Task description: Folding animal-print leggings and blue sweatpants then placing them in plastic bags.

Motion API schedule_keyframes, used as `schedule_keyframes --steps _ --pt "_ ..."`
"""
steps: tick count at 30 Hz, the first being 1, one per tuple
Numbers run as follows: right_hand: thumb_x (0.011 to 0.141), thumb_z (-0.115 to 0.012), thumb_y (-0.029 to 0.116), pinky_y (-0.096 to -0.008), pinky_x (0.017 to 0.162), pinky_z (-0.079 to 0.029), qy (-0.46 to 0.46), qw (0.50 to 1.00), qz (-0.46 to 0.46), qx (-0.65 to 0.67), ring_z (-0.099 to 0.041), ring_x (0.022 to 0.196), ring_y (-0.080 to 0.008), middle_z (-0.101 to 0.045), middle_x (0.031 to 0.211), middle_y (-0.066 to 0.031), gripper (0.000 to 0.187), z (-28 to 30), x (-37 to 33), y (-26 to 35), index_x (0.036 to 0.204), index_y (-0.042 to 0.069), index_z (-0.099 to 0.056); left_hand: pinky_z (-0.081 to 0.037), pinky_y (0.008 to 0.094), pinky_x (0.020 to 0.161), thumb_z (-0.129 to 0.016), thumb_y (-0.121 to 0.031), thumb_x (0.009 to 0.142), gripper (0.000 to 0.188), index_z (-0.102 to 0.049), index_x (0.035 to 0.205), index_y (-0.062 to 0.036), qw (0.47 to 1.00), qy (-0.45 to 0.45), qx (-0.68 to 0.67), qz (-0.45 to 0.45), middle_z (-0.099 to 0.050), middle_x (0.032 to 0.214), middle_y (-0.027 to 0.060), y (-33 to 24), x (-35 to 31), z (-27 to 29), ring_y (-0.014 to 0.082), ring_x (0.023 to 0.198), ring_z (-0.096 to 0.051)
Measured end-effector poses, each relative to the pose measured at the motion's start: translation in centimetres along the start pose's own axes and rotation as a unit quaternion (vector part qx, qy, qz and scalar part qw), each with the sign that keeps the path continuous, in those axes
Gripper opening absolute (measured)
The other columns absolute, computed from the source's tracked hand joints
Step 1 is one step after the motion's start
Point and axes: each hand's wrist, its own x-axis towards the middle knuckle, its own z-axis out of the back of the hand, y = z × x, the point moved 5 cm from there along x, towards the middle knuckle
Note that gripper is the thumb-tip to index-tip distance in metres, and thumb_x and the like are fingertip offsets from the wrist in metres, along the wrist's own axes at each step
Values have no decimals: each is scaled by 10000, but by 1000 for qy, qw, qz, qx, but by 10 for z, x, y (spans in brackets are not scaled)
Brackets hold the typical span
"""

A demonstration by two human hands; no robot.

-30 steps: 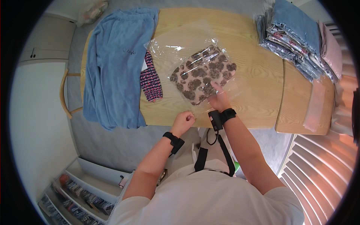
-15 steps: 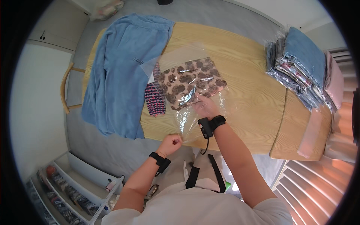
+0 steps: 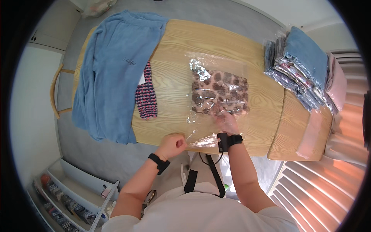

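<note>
Clear bag (image 3: 205, 140), spotted fabric (image 3: 228, 91), right fingers (image 3: 222, 114) half-obscured

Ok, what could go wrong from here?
The right hand seems to be inside the clear bag, against the folded patterned fabric; withdrawing could drag or crease it.
The left hand seems to pinch the bag's near-left corner; a hard pull might tear it.

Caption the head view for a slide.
Right hand inside a clear bag with spotted cloth, left hand pinching the bag's near corner, blue garment to the left.
</note>
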Motion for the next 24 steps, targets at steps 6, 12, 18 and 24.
schedule_keyframes --steps 6,12,18,24 --pt "912 -500 38 -424 940 -441 37 998 10 48 -558 1040 -249 -599 1122 -88 224 -11 -1 -3 1133 39 -539 -486 355 737 -612 -166 749 258 -593 960 -18 954 -17 124 -274 -612 967 151 -94 -13 -43 297 870 -597" --pt "903 -575 116 -362 774 -501 9 1000 -3 -24 -595 846 -211 -626 965 -86 177 -19 0 -4 1055 25 -573 -328 439 1030 -405 -195 870 550 -351 1344 80 857 -2 502 -116 -262 1433 270 -42 10 -107 388 1335 -253" --pt "853 -635 82 -362 797 -523 51 996 18 -74 -594 806 -207 -607 884 -109 149 -36 38 3 961 -4 -578 -342 441 1020 -427 -176 875 514 -378 1325 68 843 39 526 -101 -260 1432 278 -36 1 -116 380 1332 -272" --pt "871 -622 98 -319 784 -514 45 987 -11 -156 -597 936 -217 -602 1047 -118 335 -75 29 18 1167 -30 -531 -358 400 997 -415 -191 882 526 -368 1354 36 839 37 537 -76 -239 1459 251 -32 1 -123 378 1352 -238"
